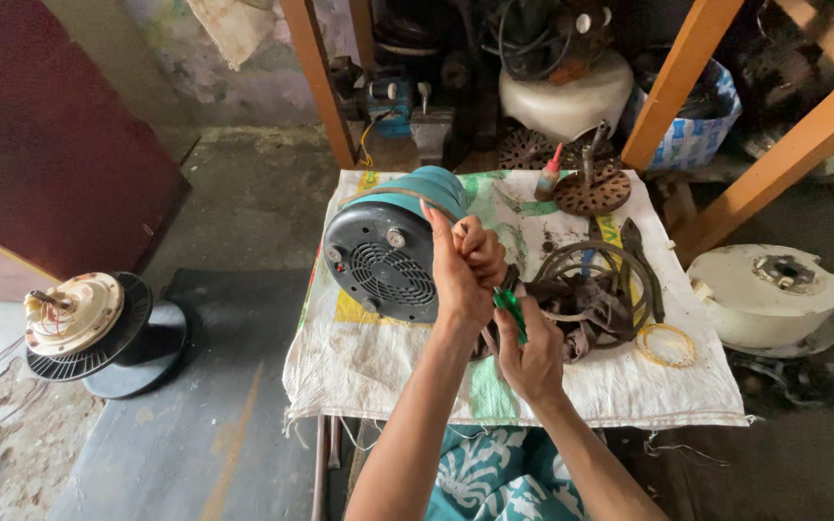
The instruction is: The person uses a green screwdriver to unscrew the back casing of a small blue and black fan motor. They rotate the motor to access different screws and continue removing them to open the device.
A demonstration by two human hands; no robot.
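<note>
So your left hand (465,265) has its fingers curled tight, pressed against the teal motor housing (393,246) lying on its side on the surface (388,371). Your right hand (533,357), just nearer, has its fingers clamped on a green-handled tool (511,314).

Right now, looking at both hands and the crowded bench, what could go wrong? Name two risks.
1. The left hand grips something small beside the teal motor housing, which lies on its rounded side and might roll.
2. The right hand holds a green-handled tool close to the left wrist; a slip could jab it.
</note>
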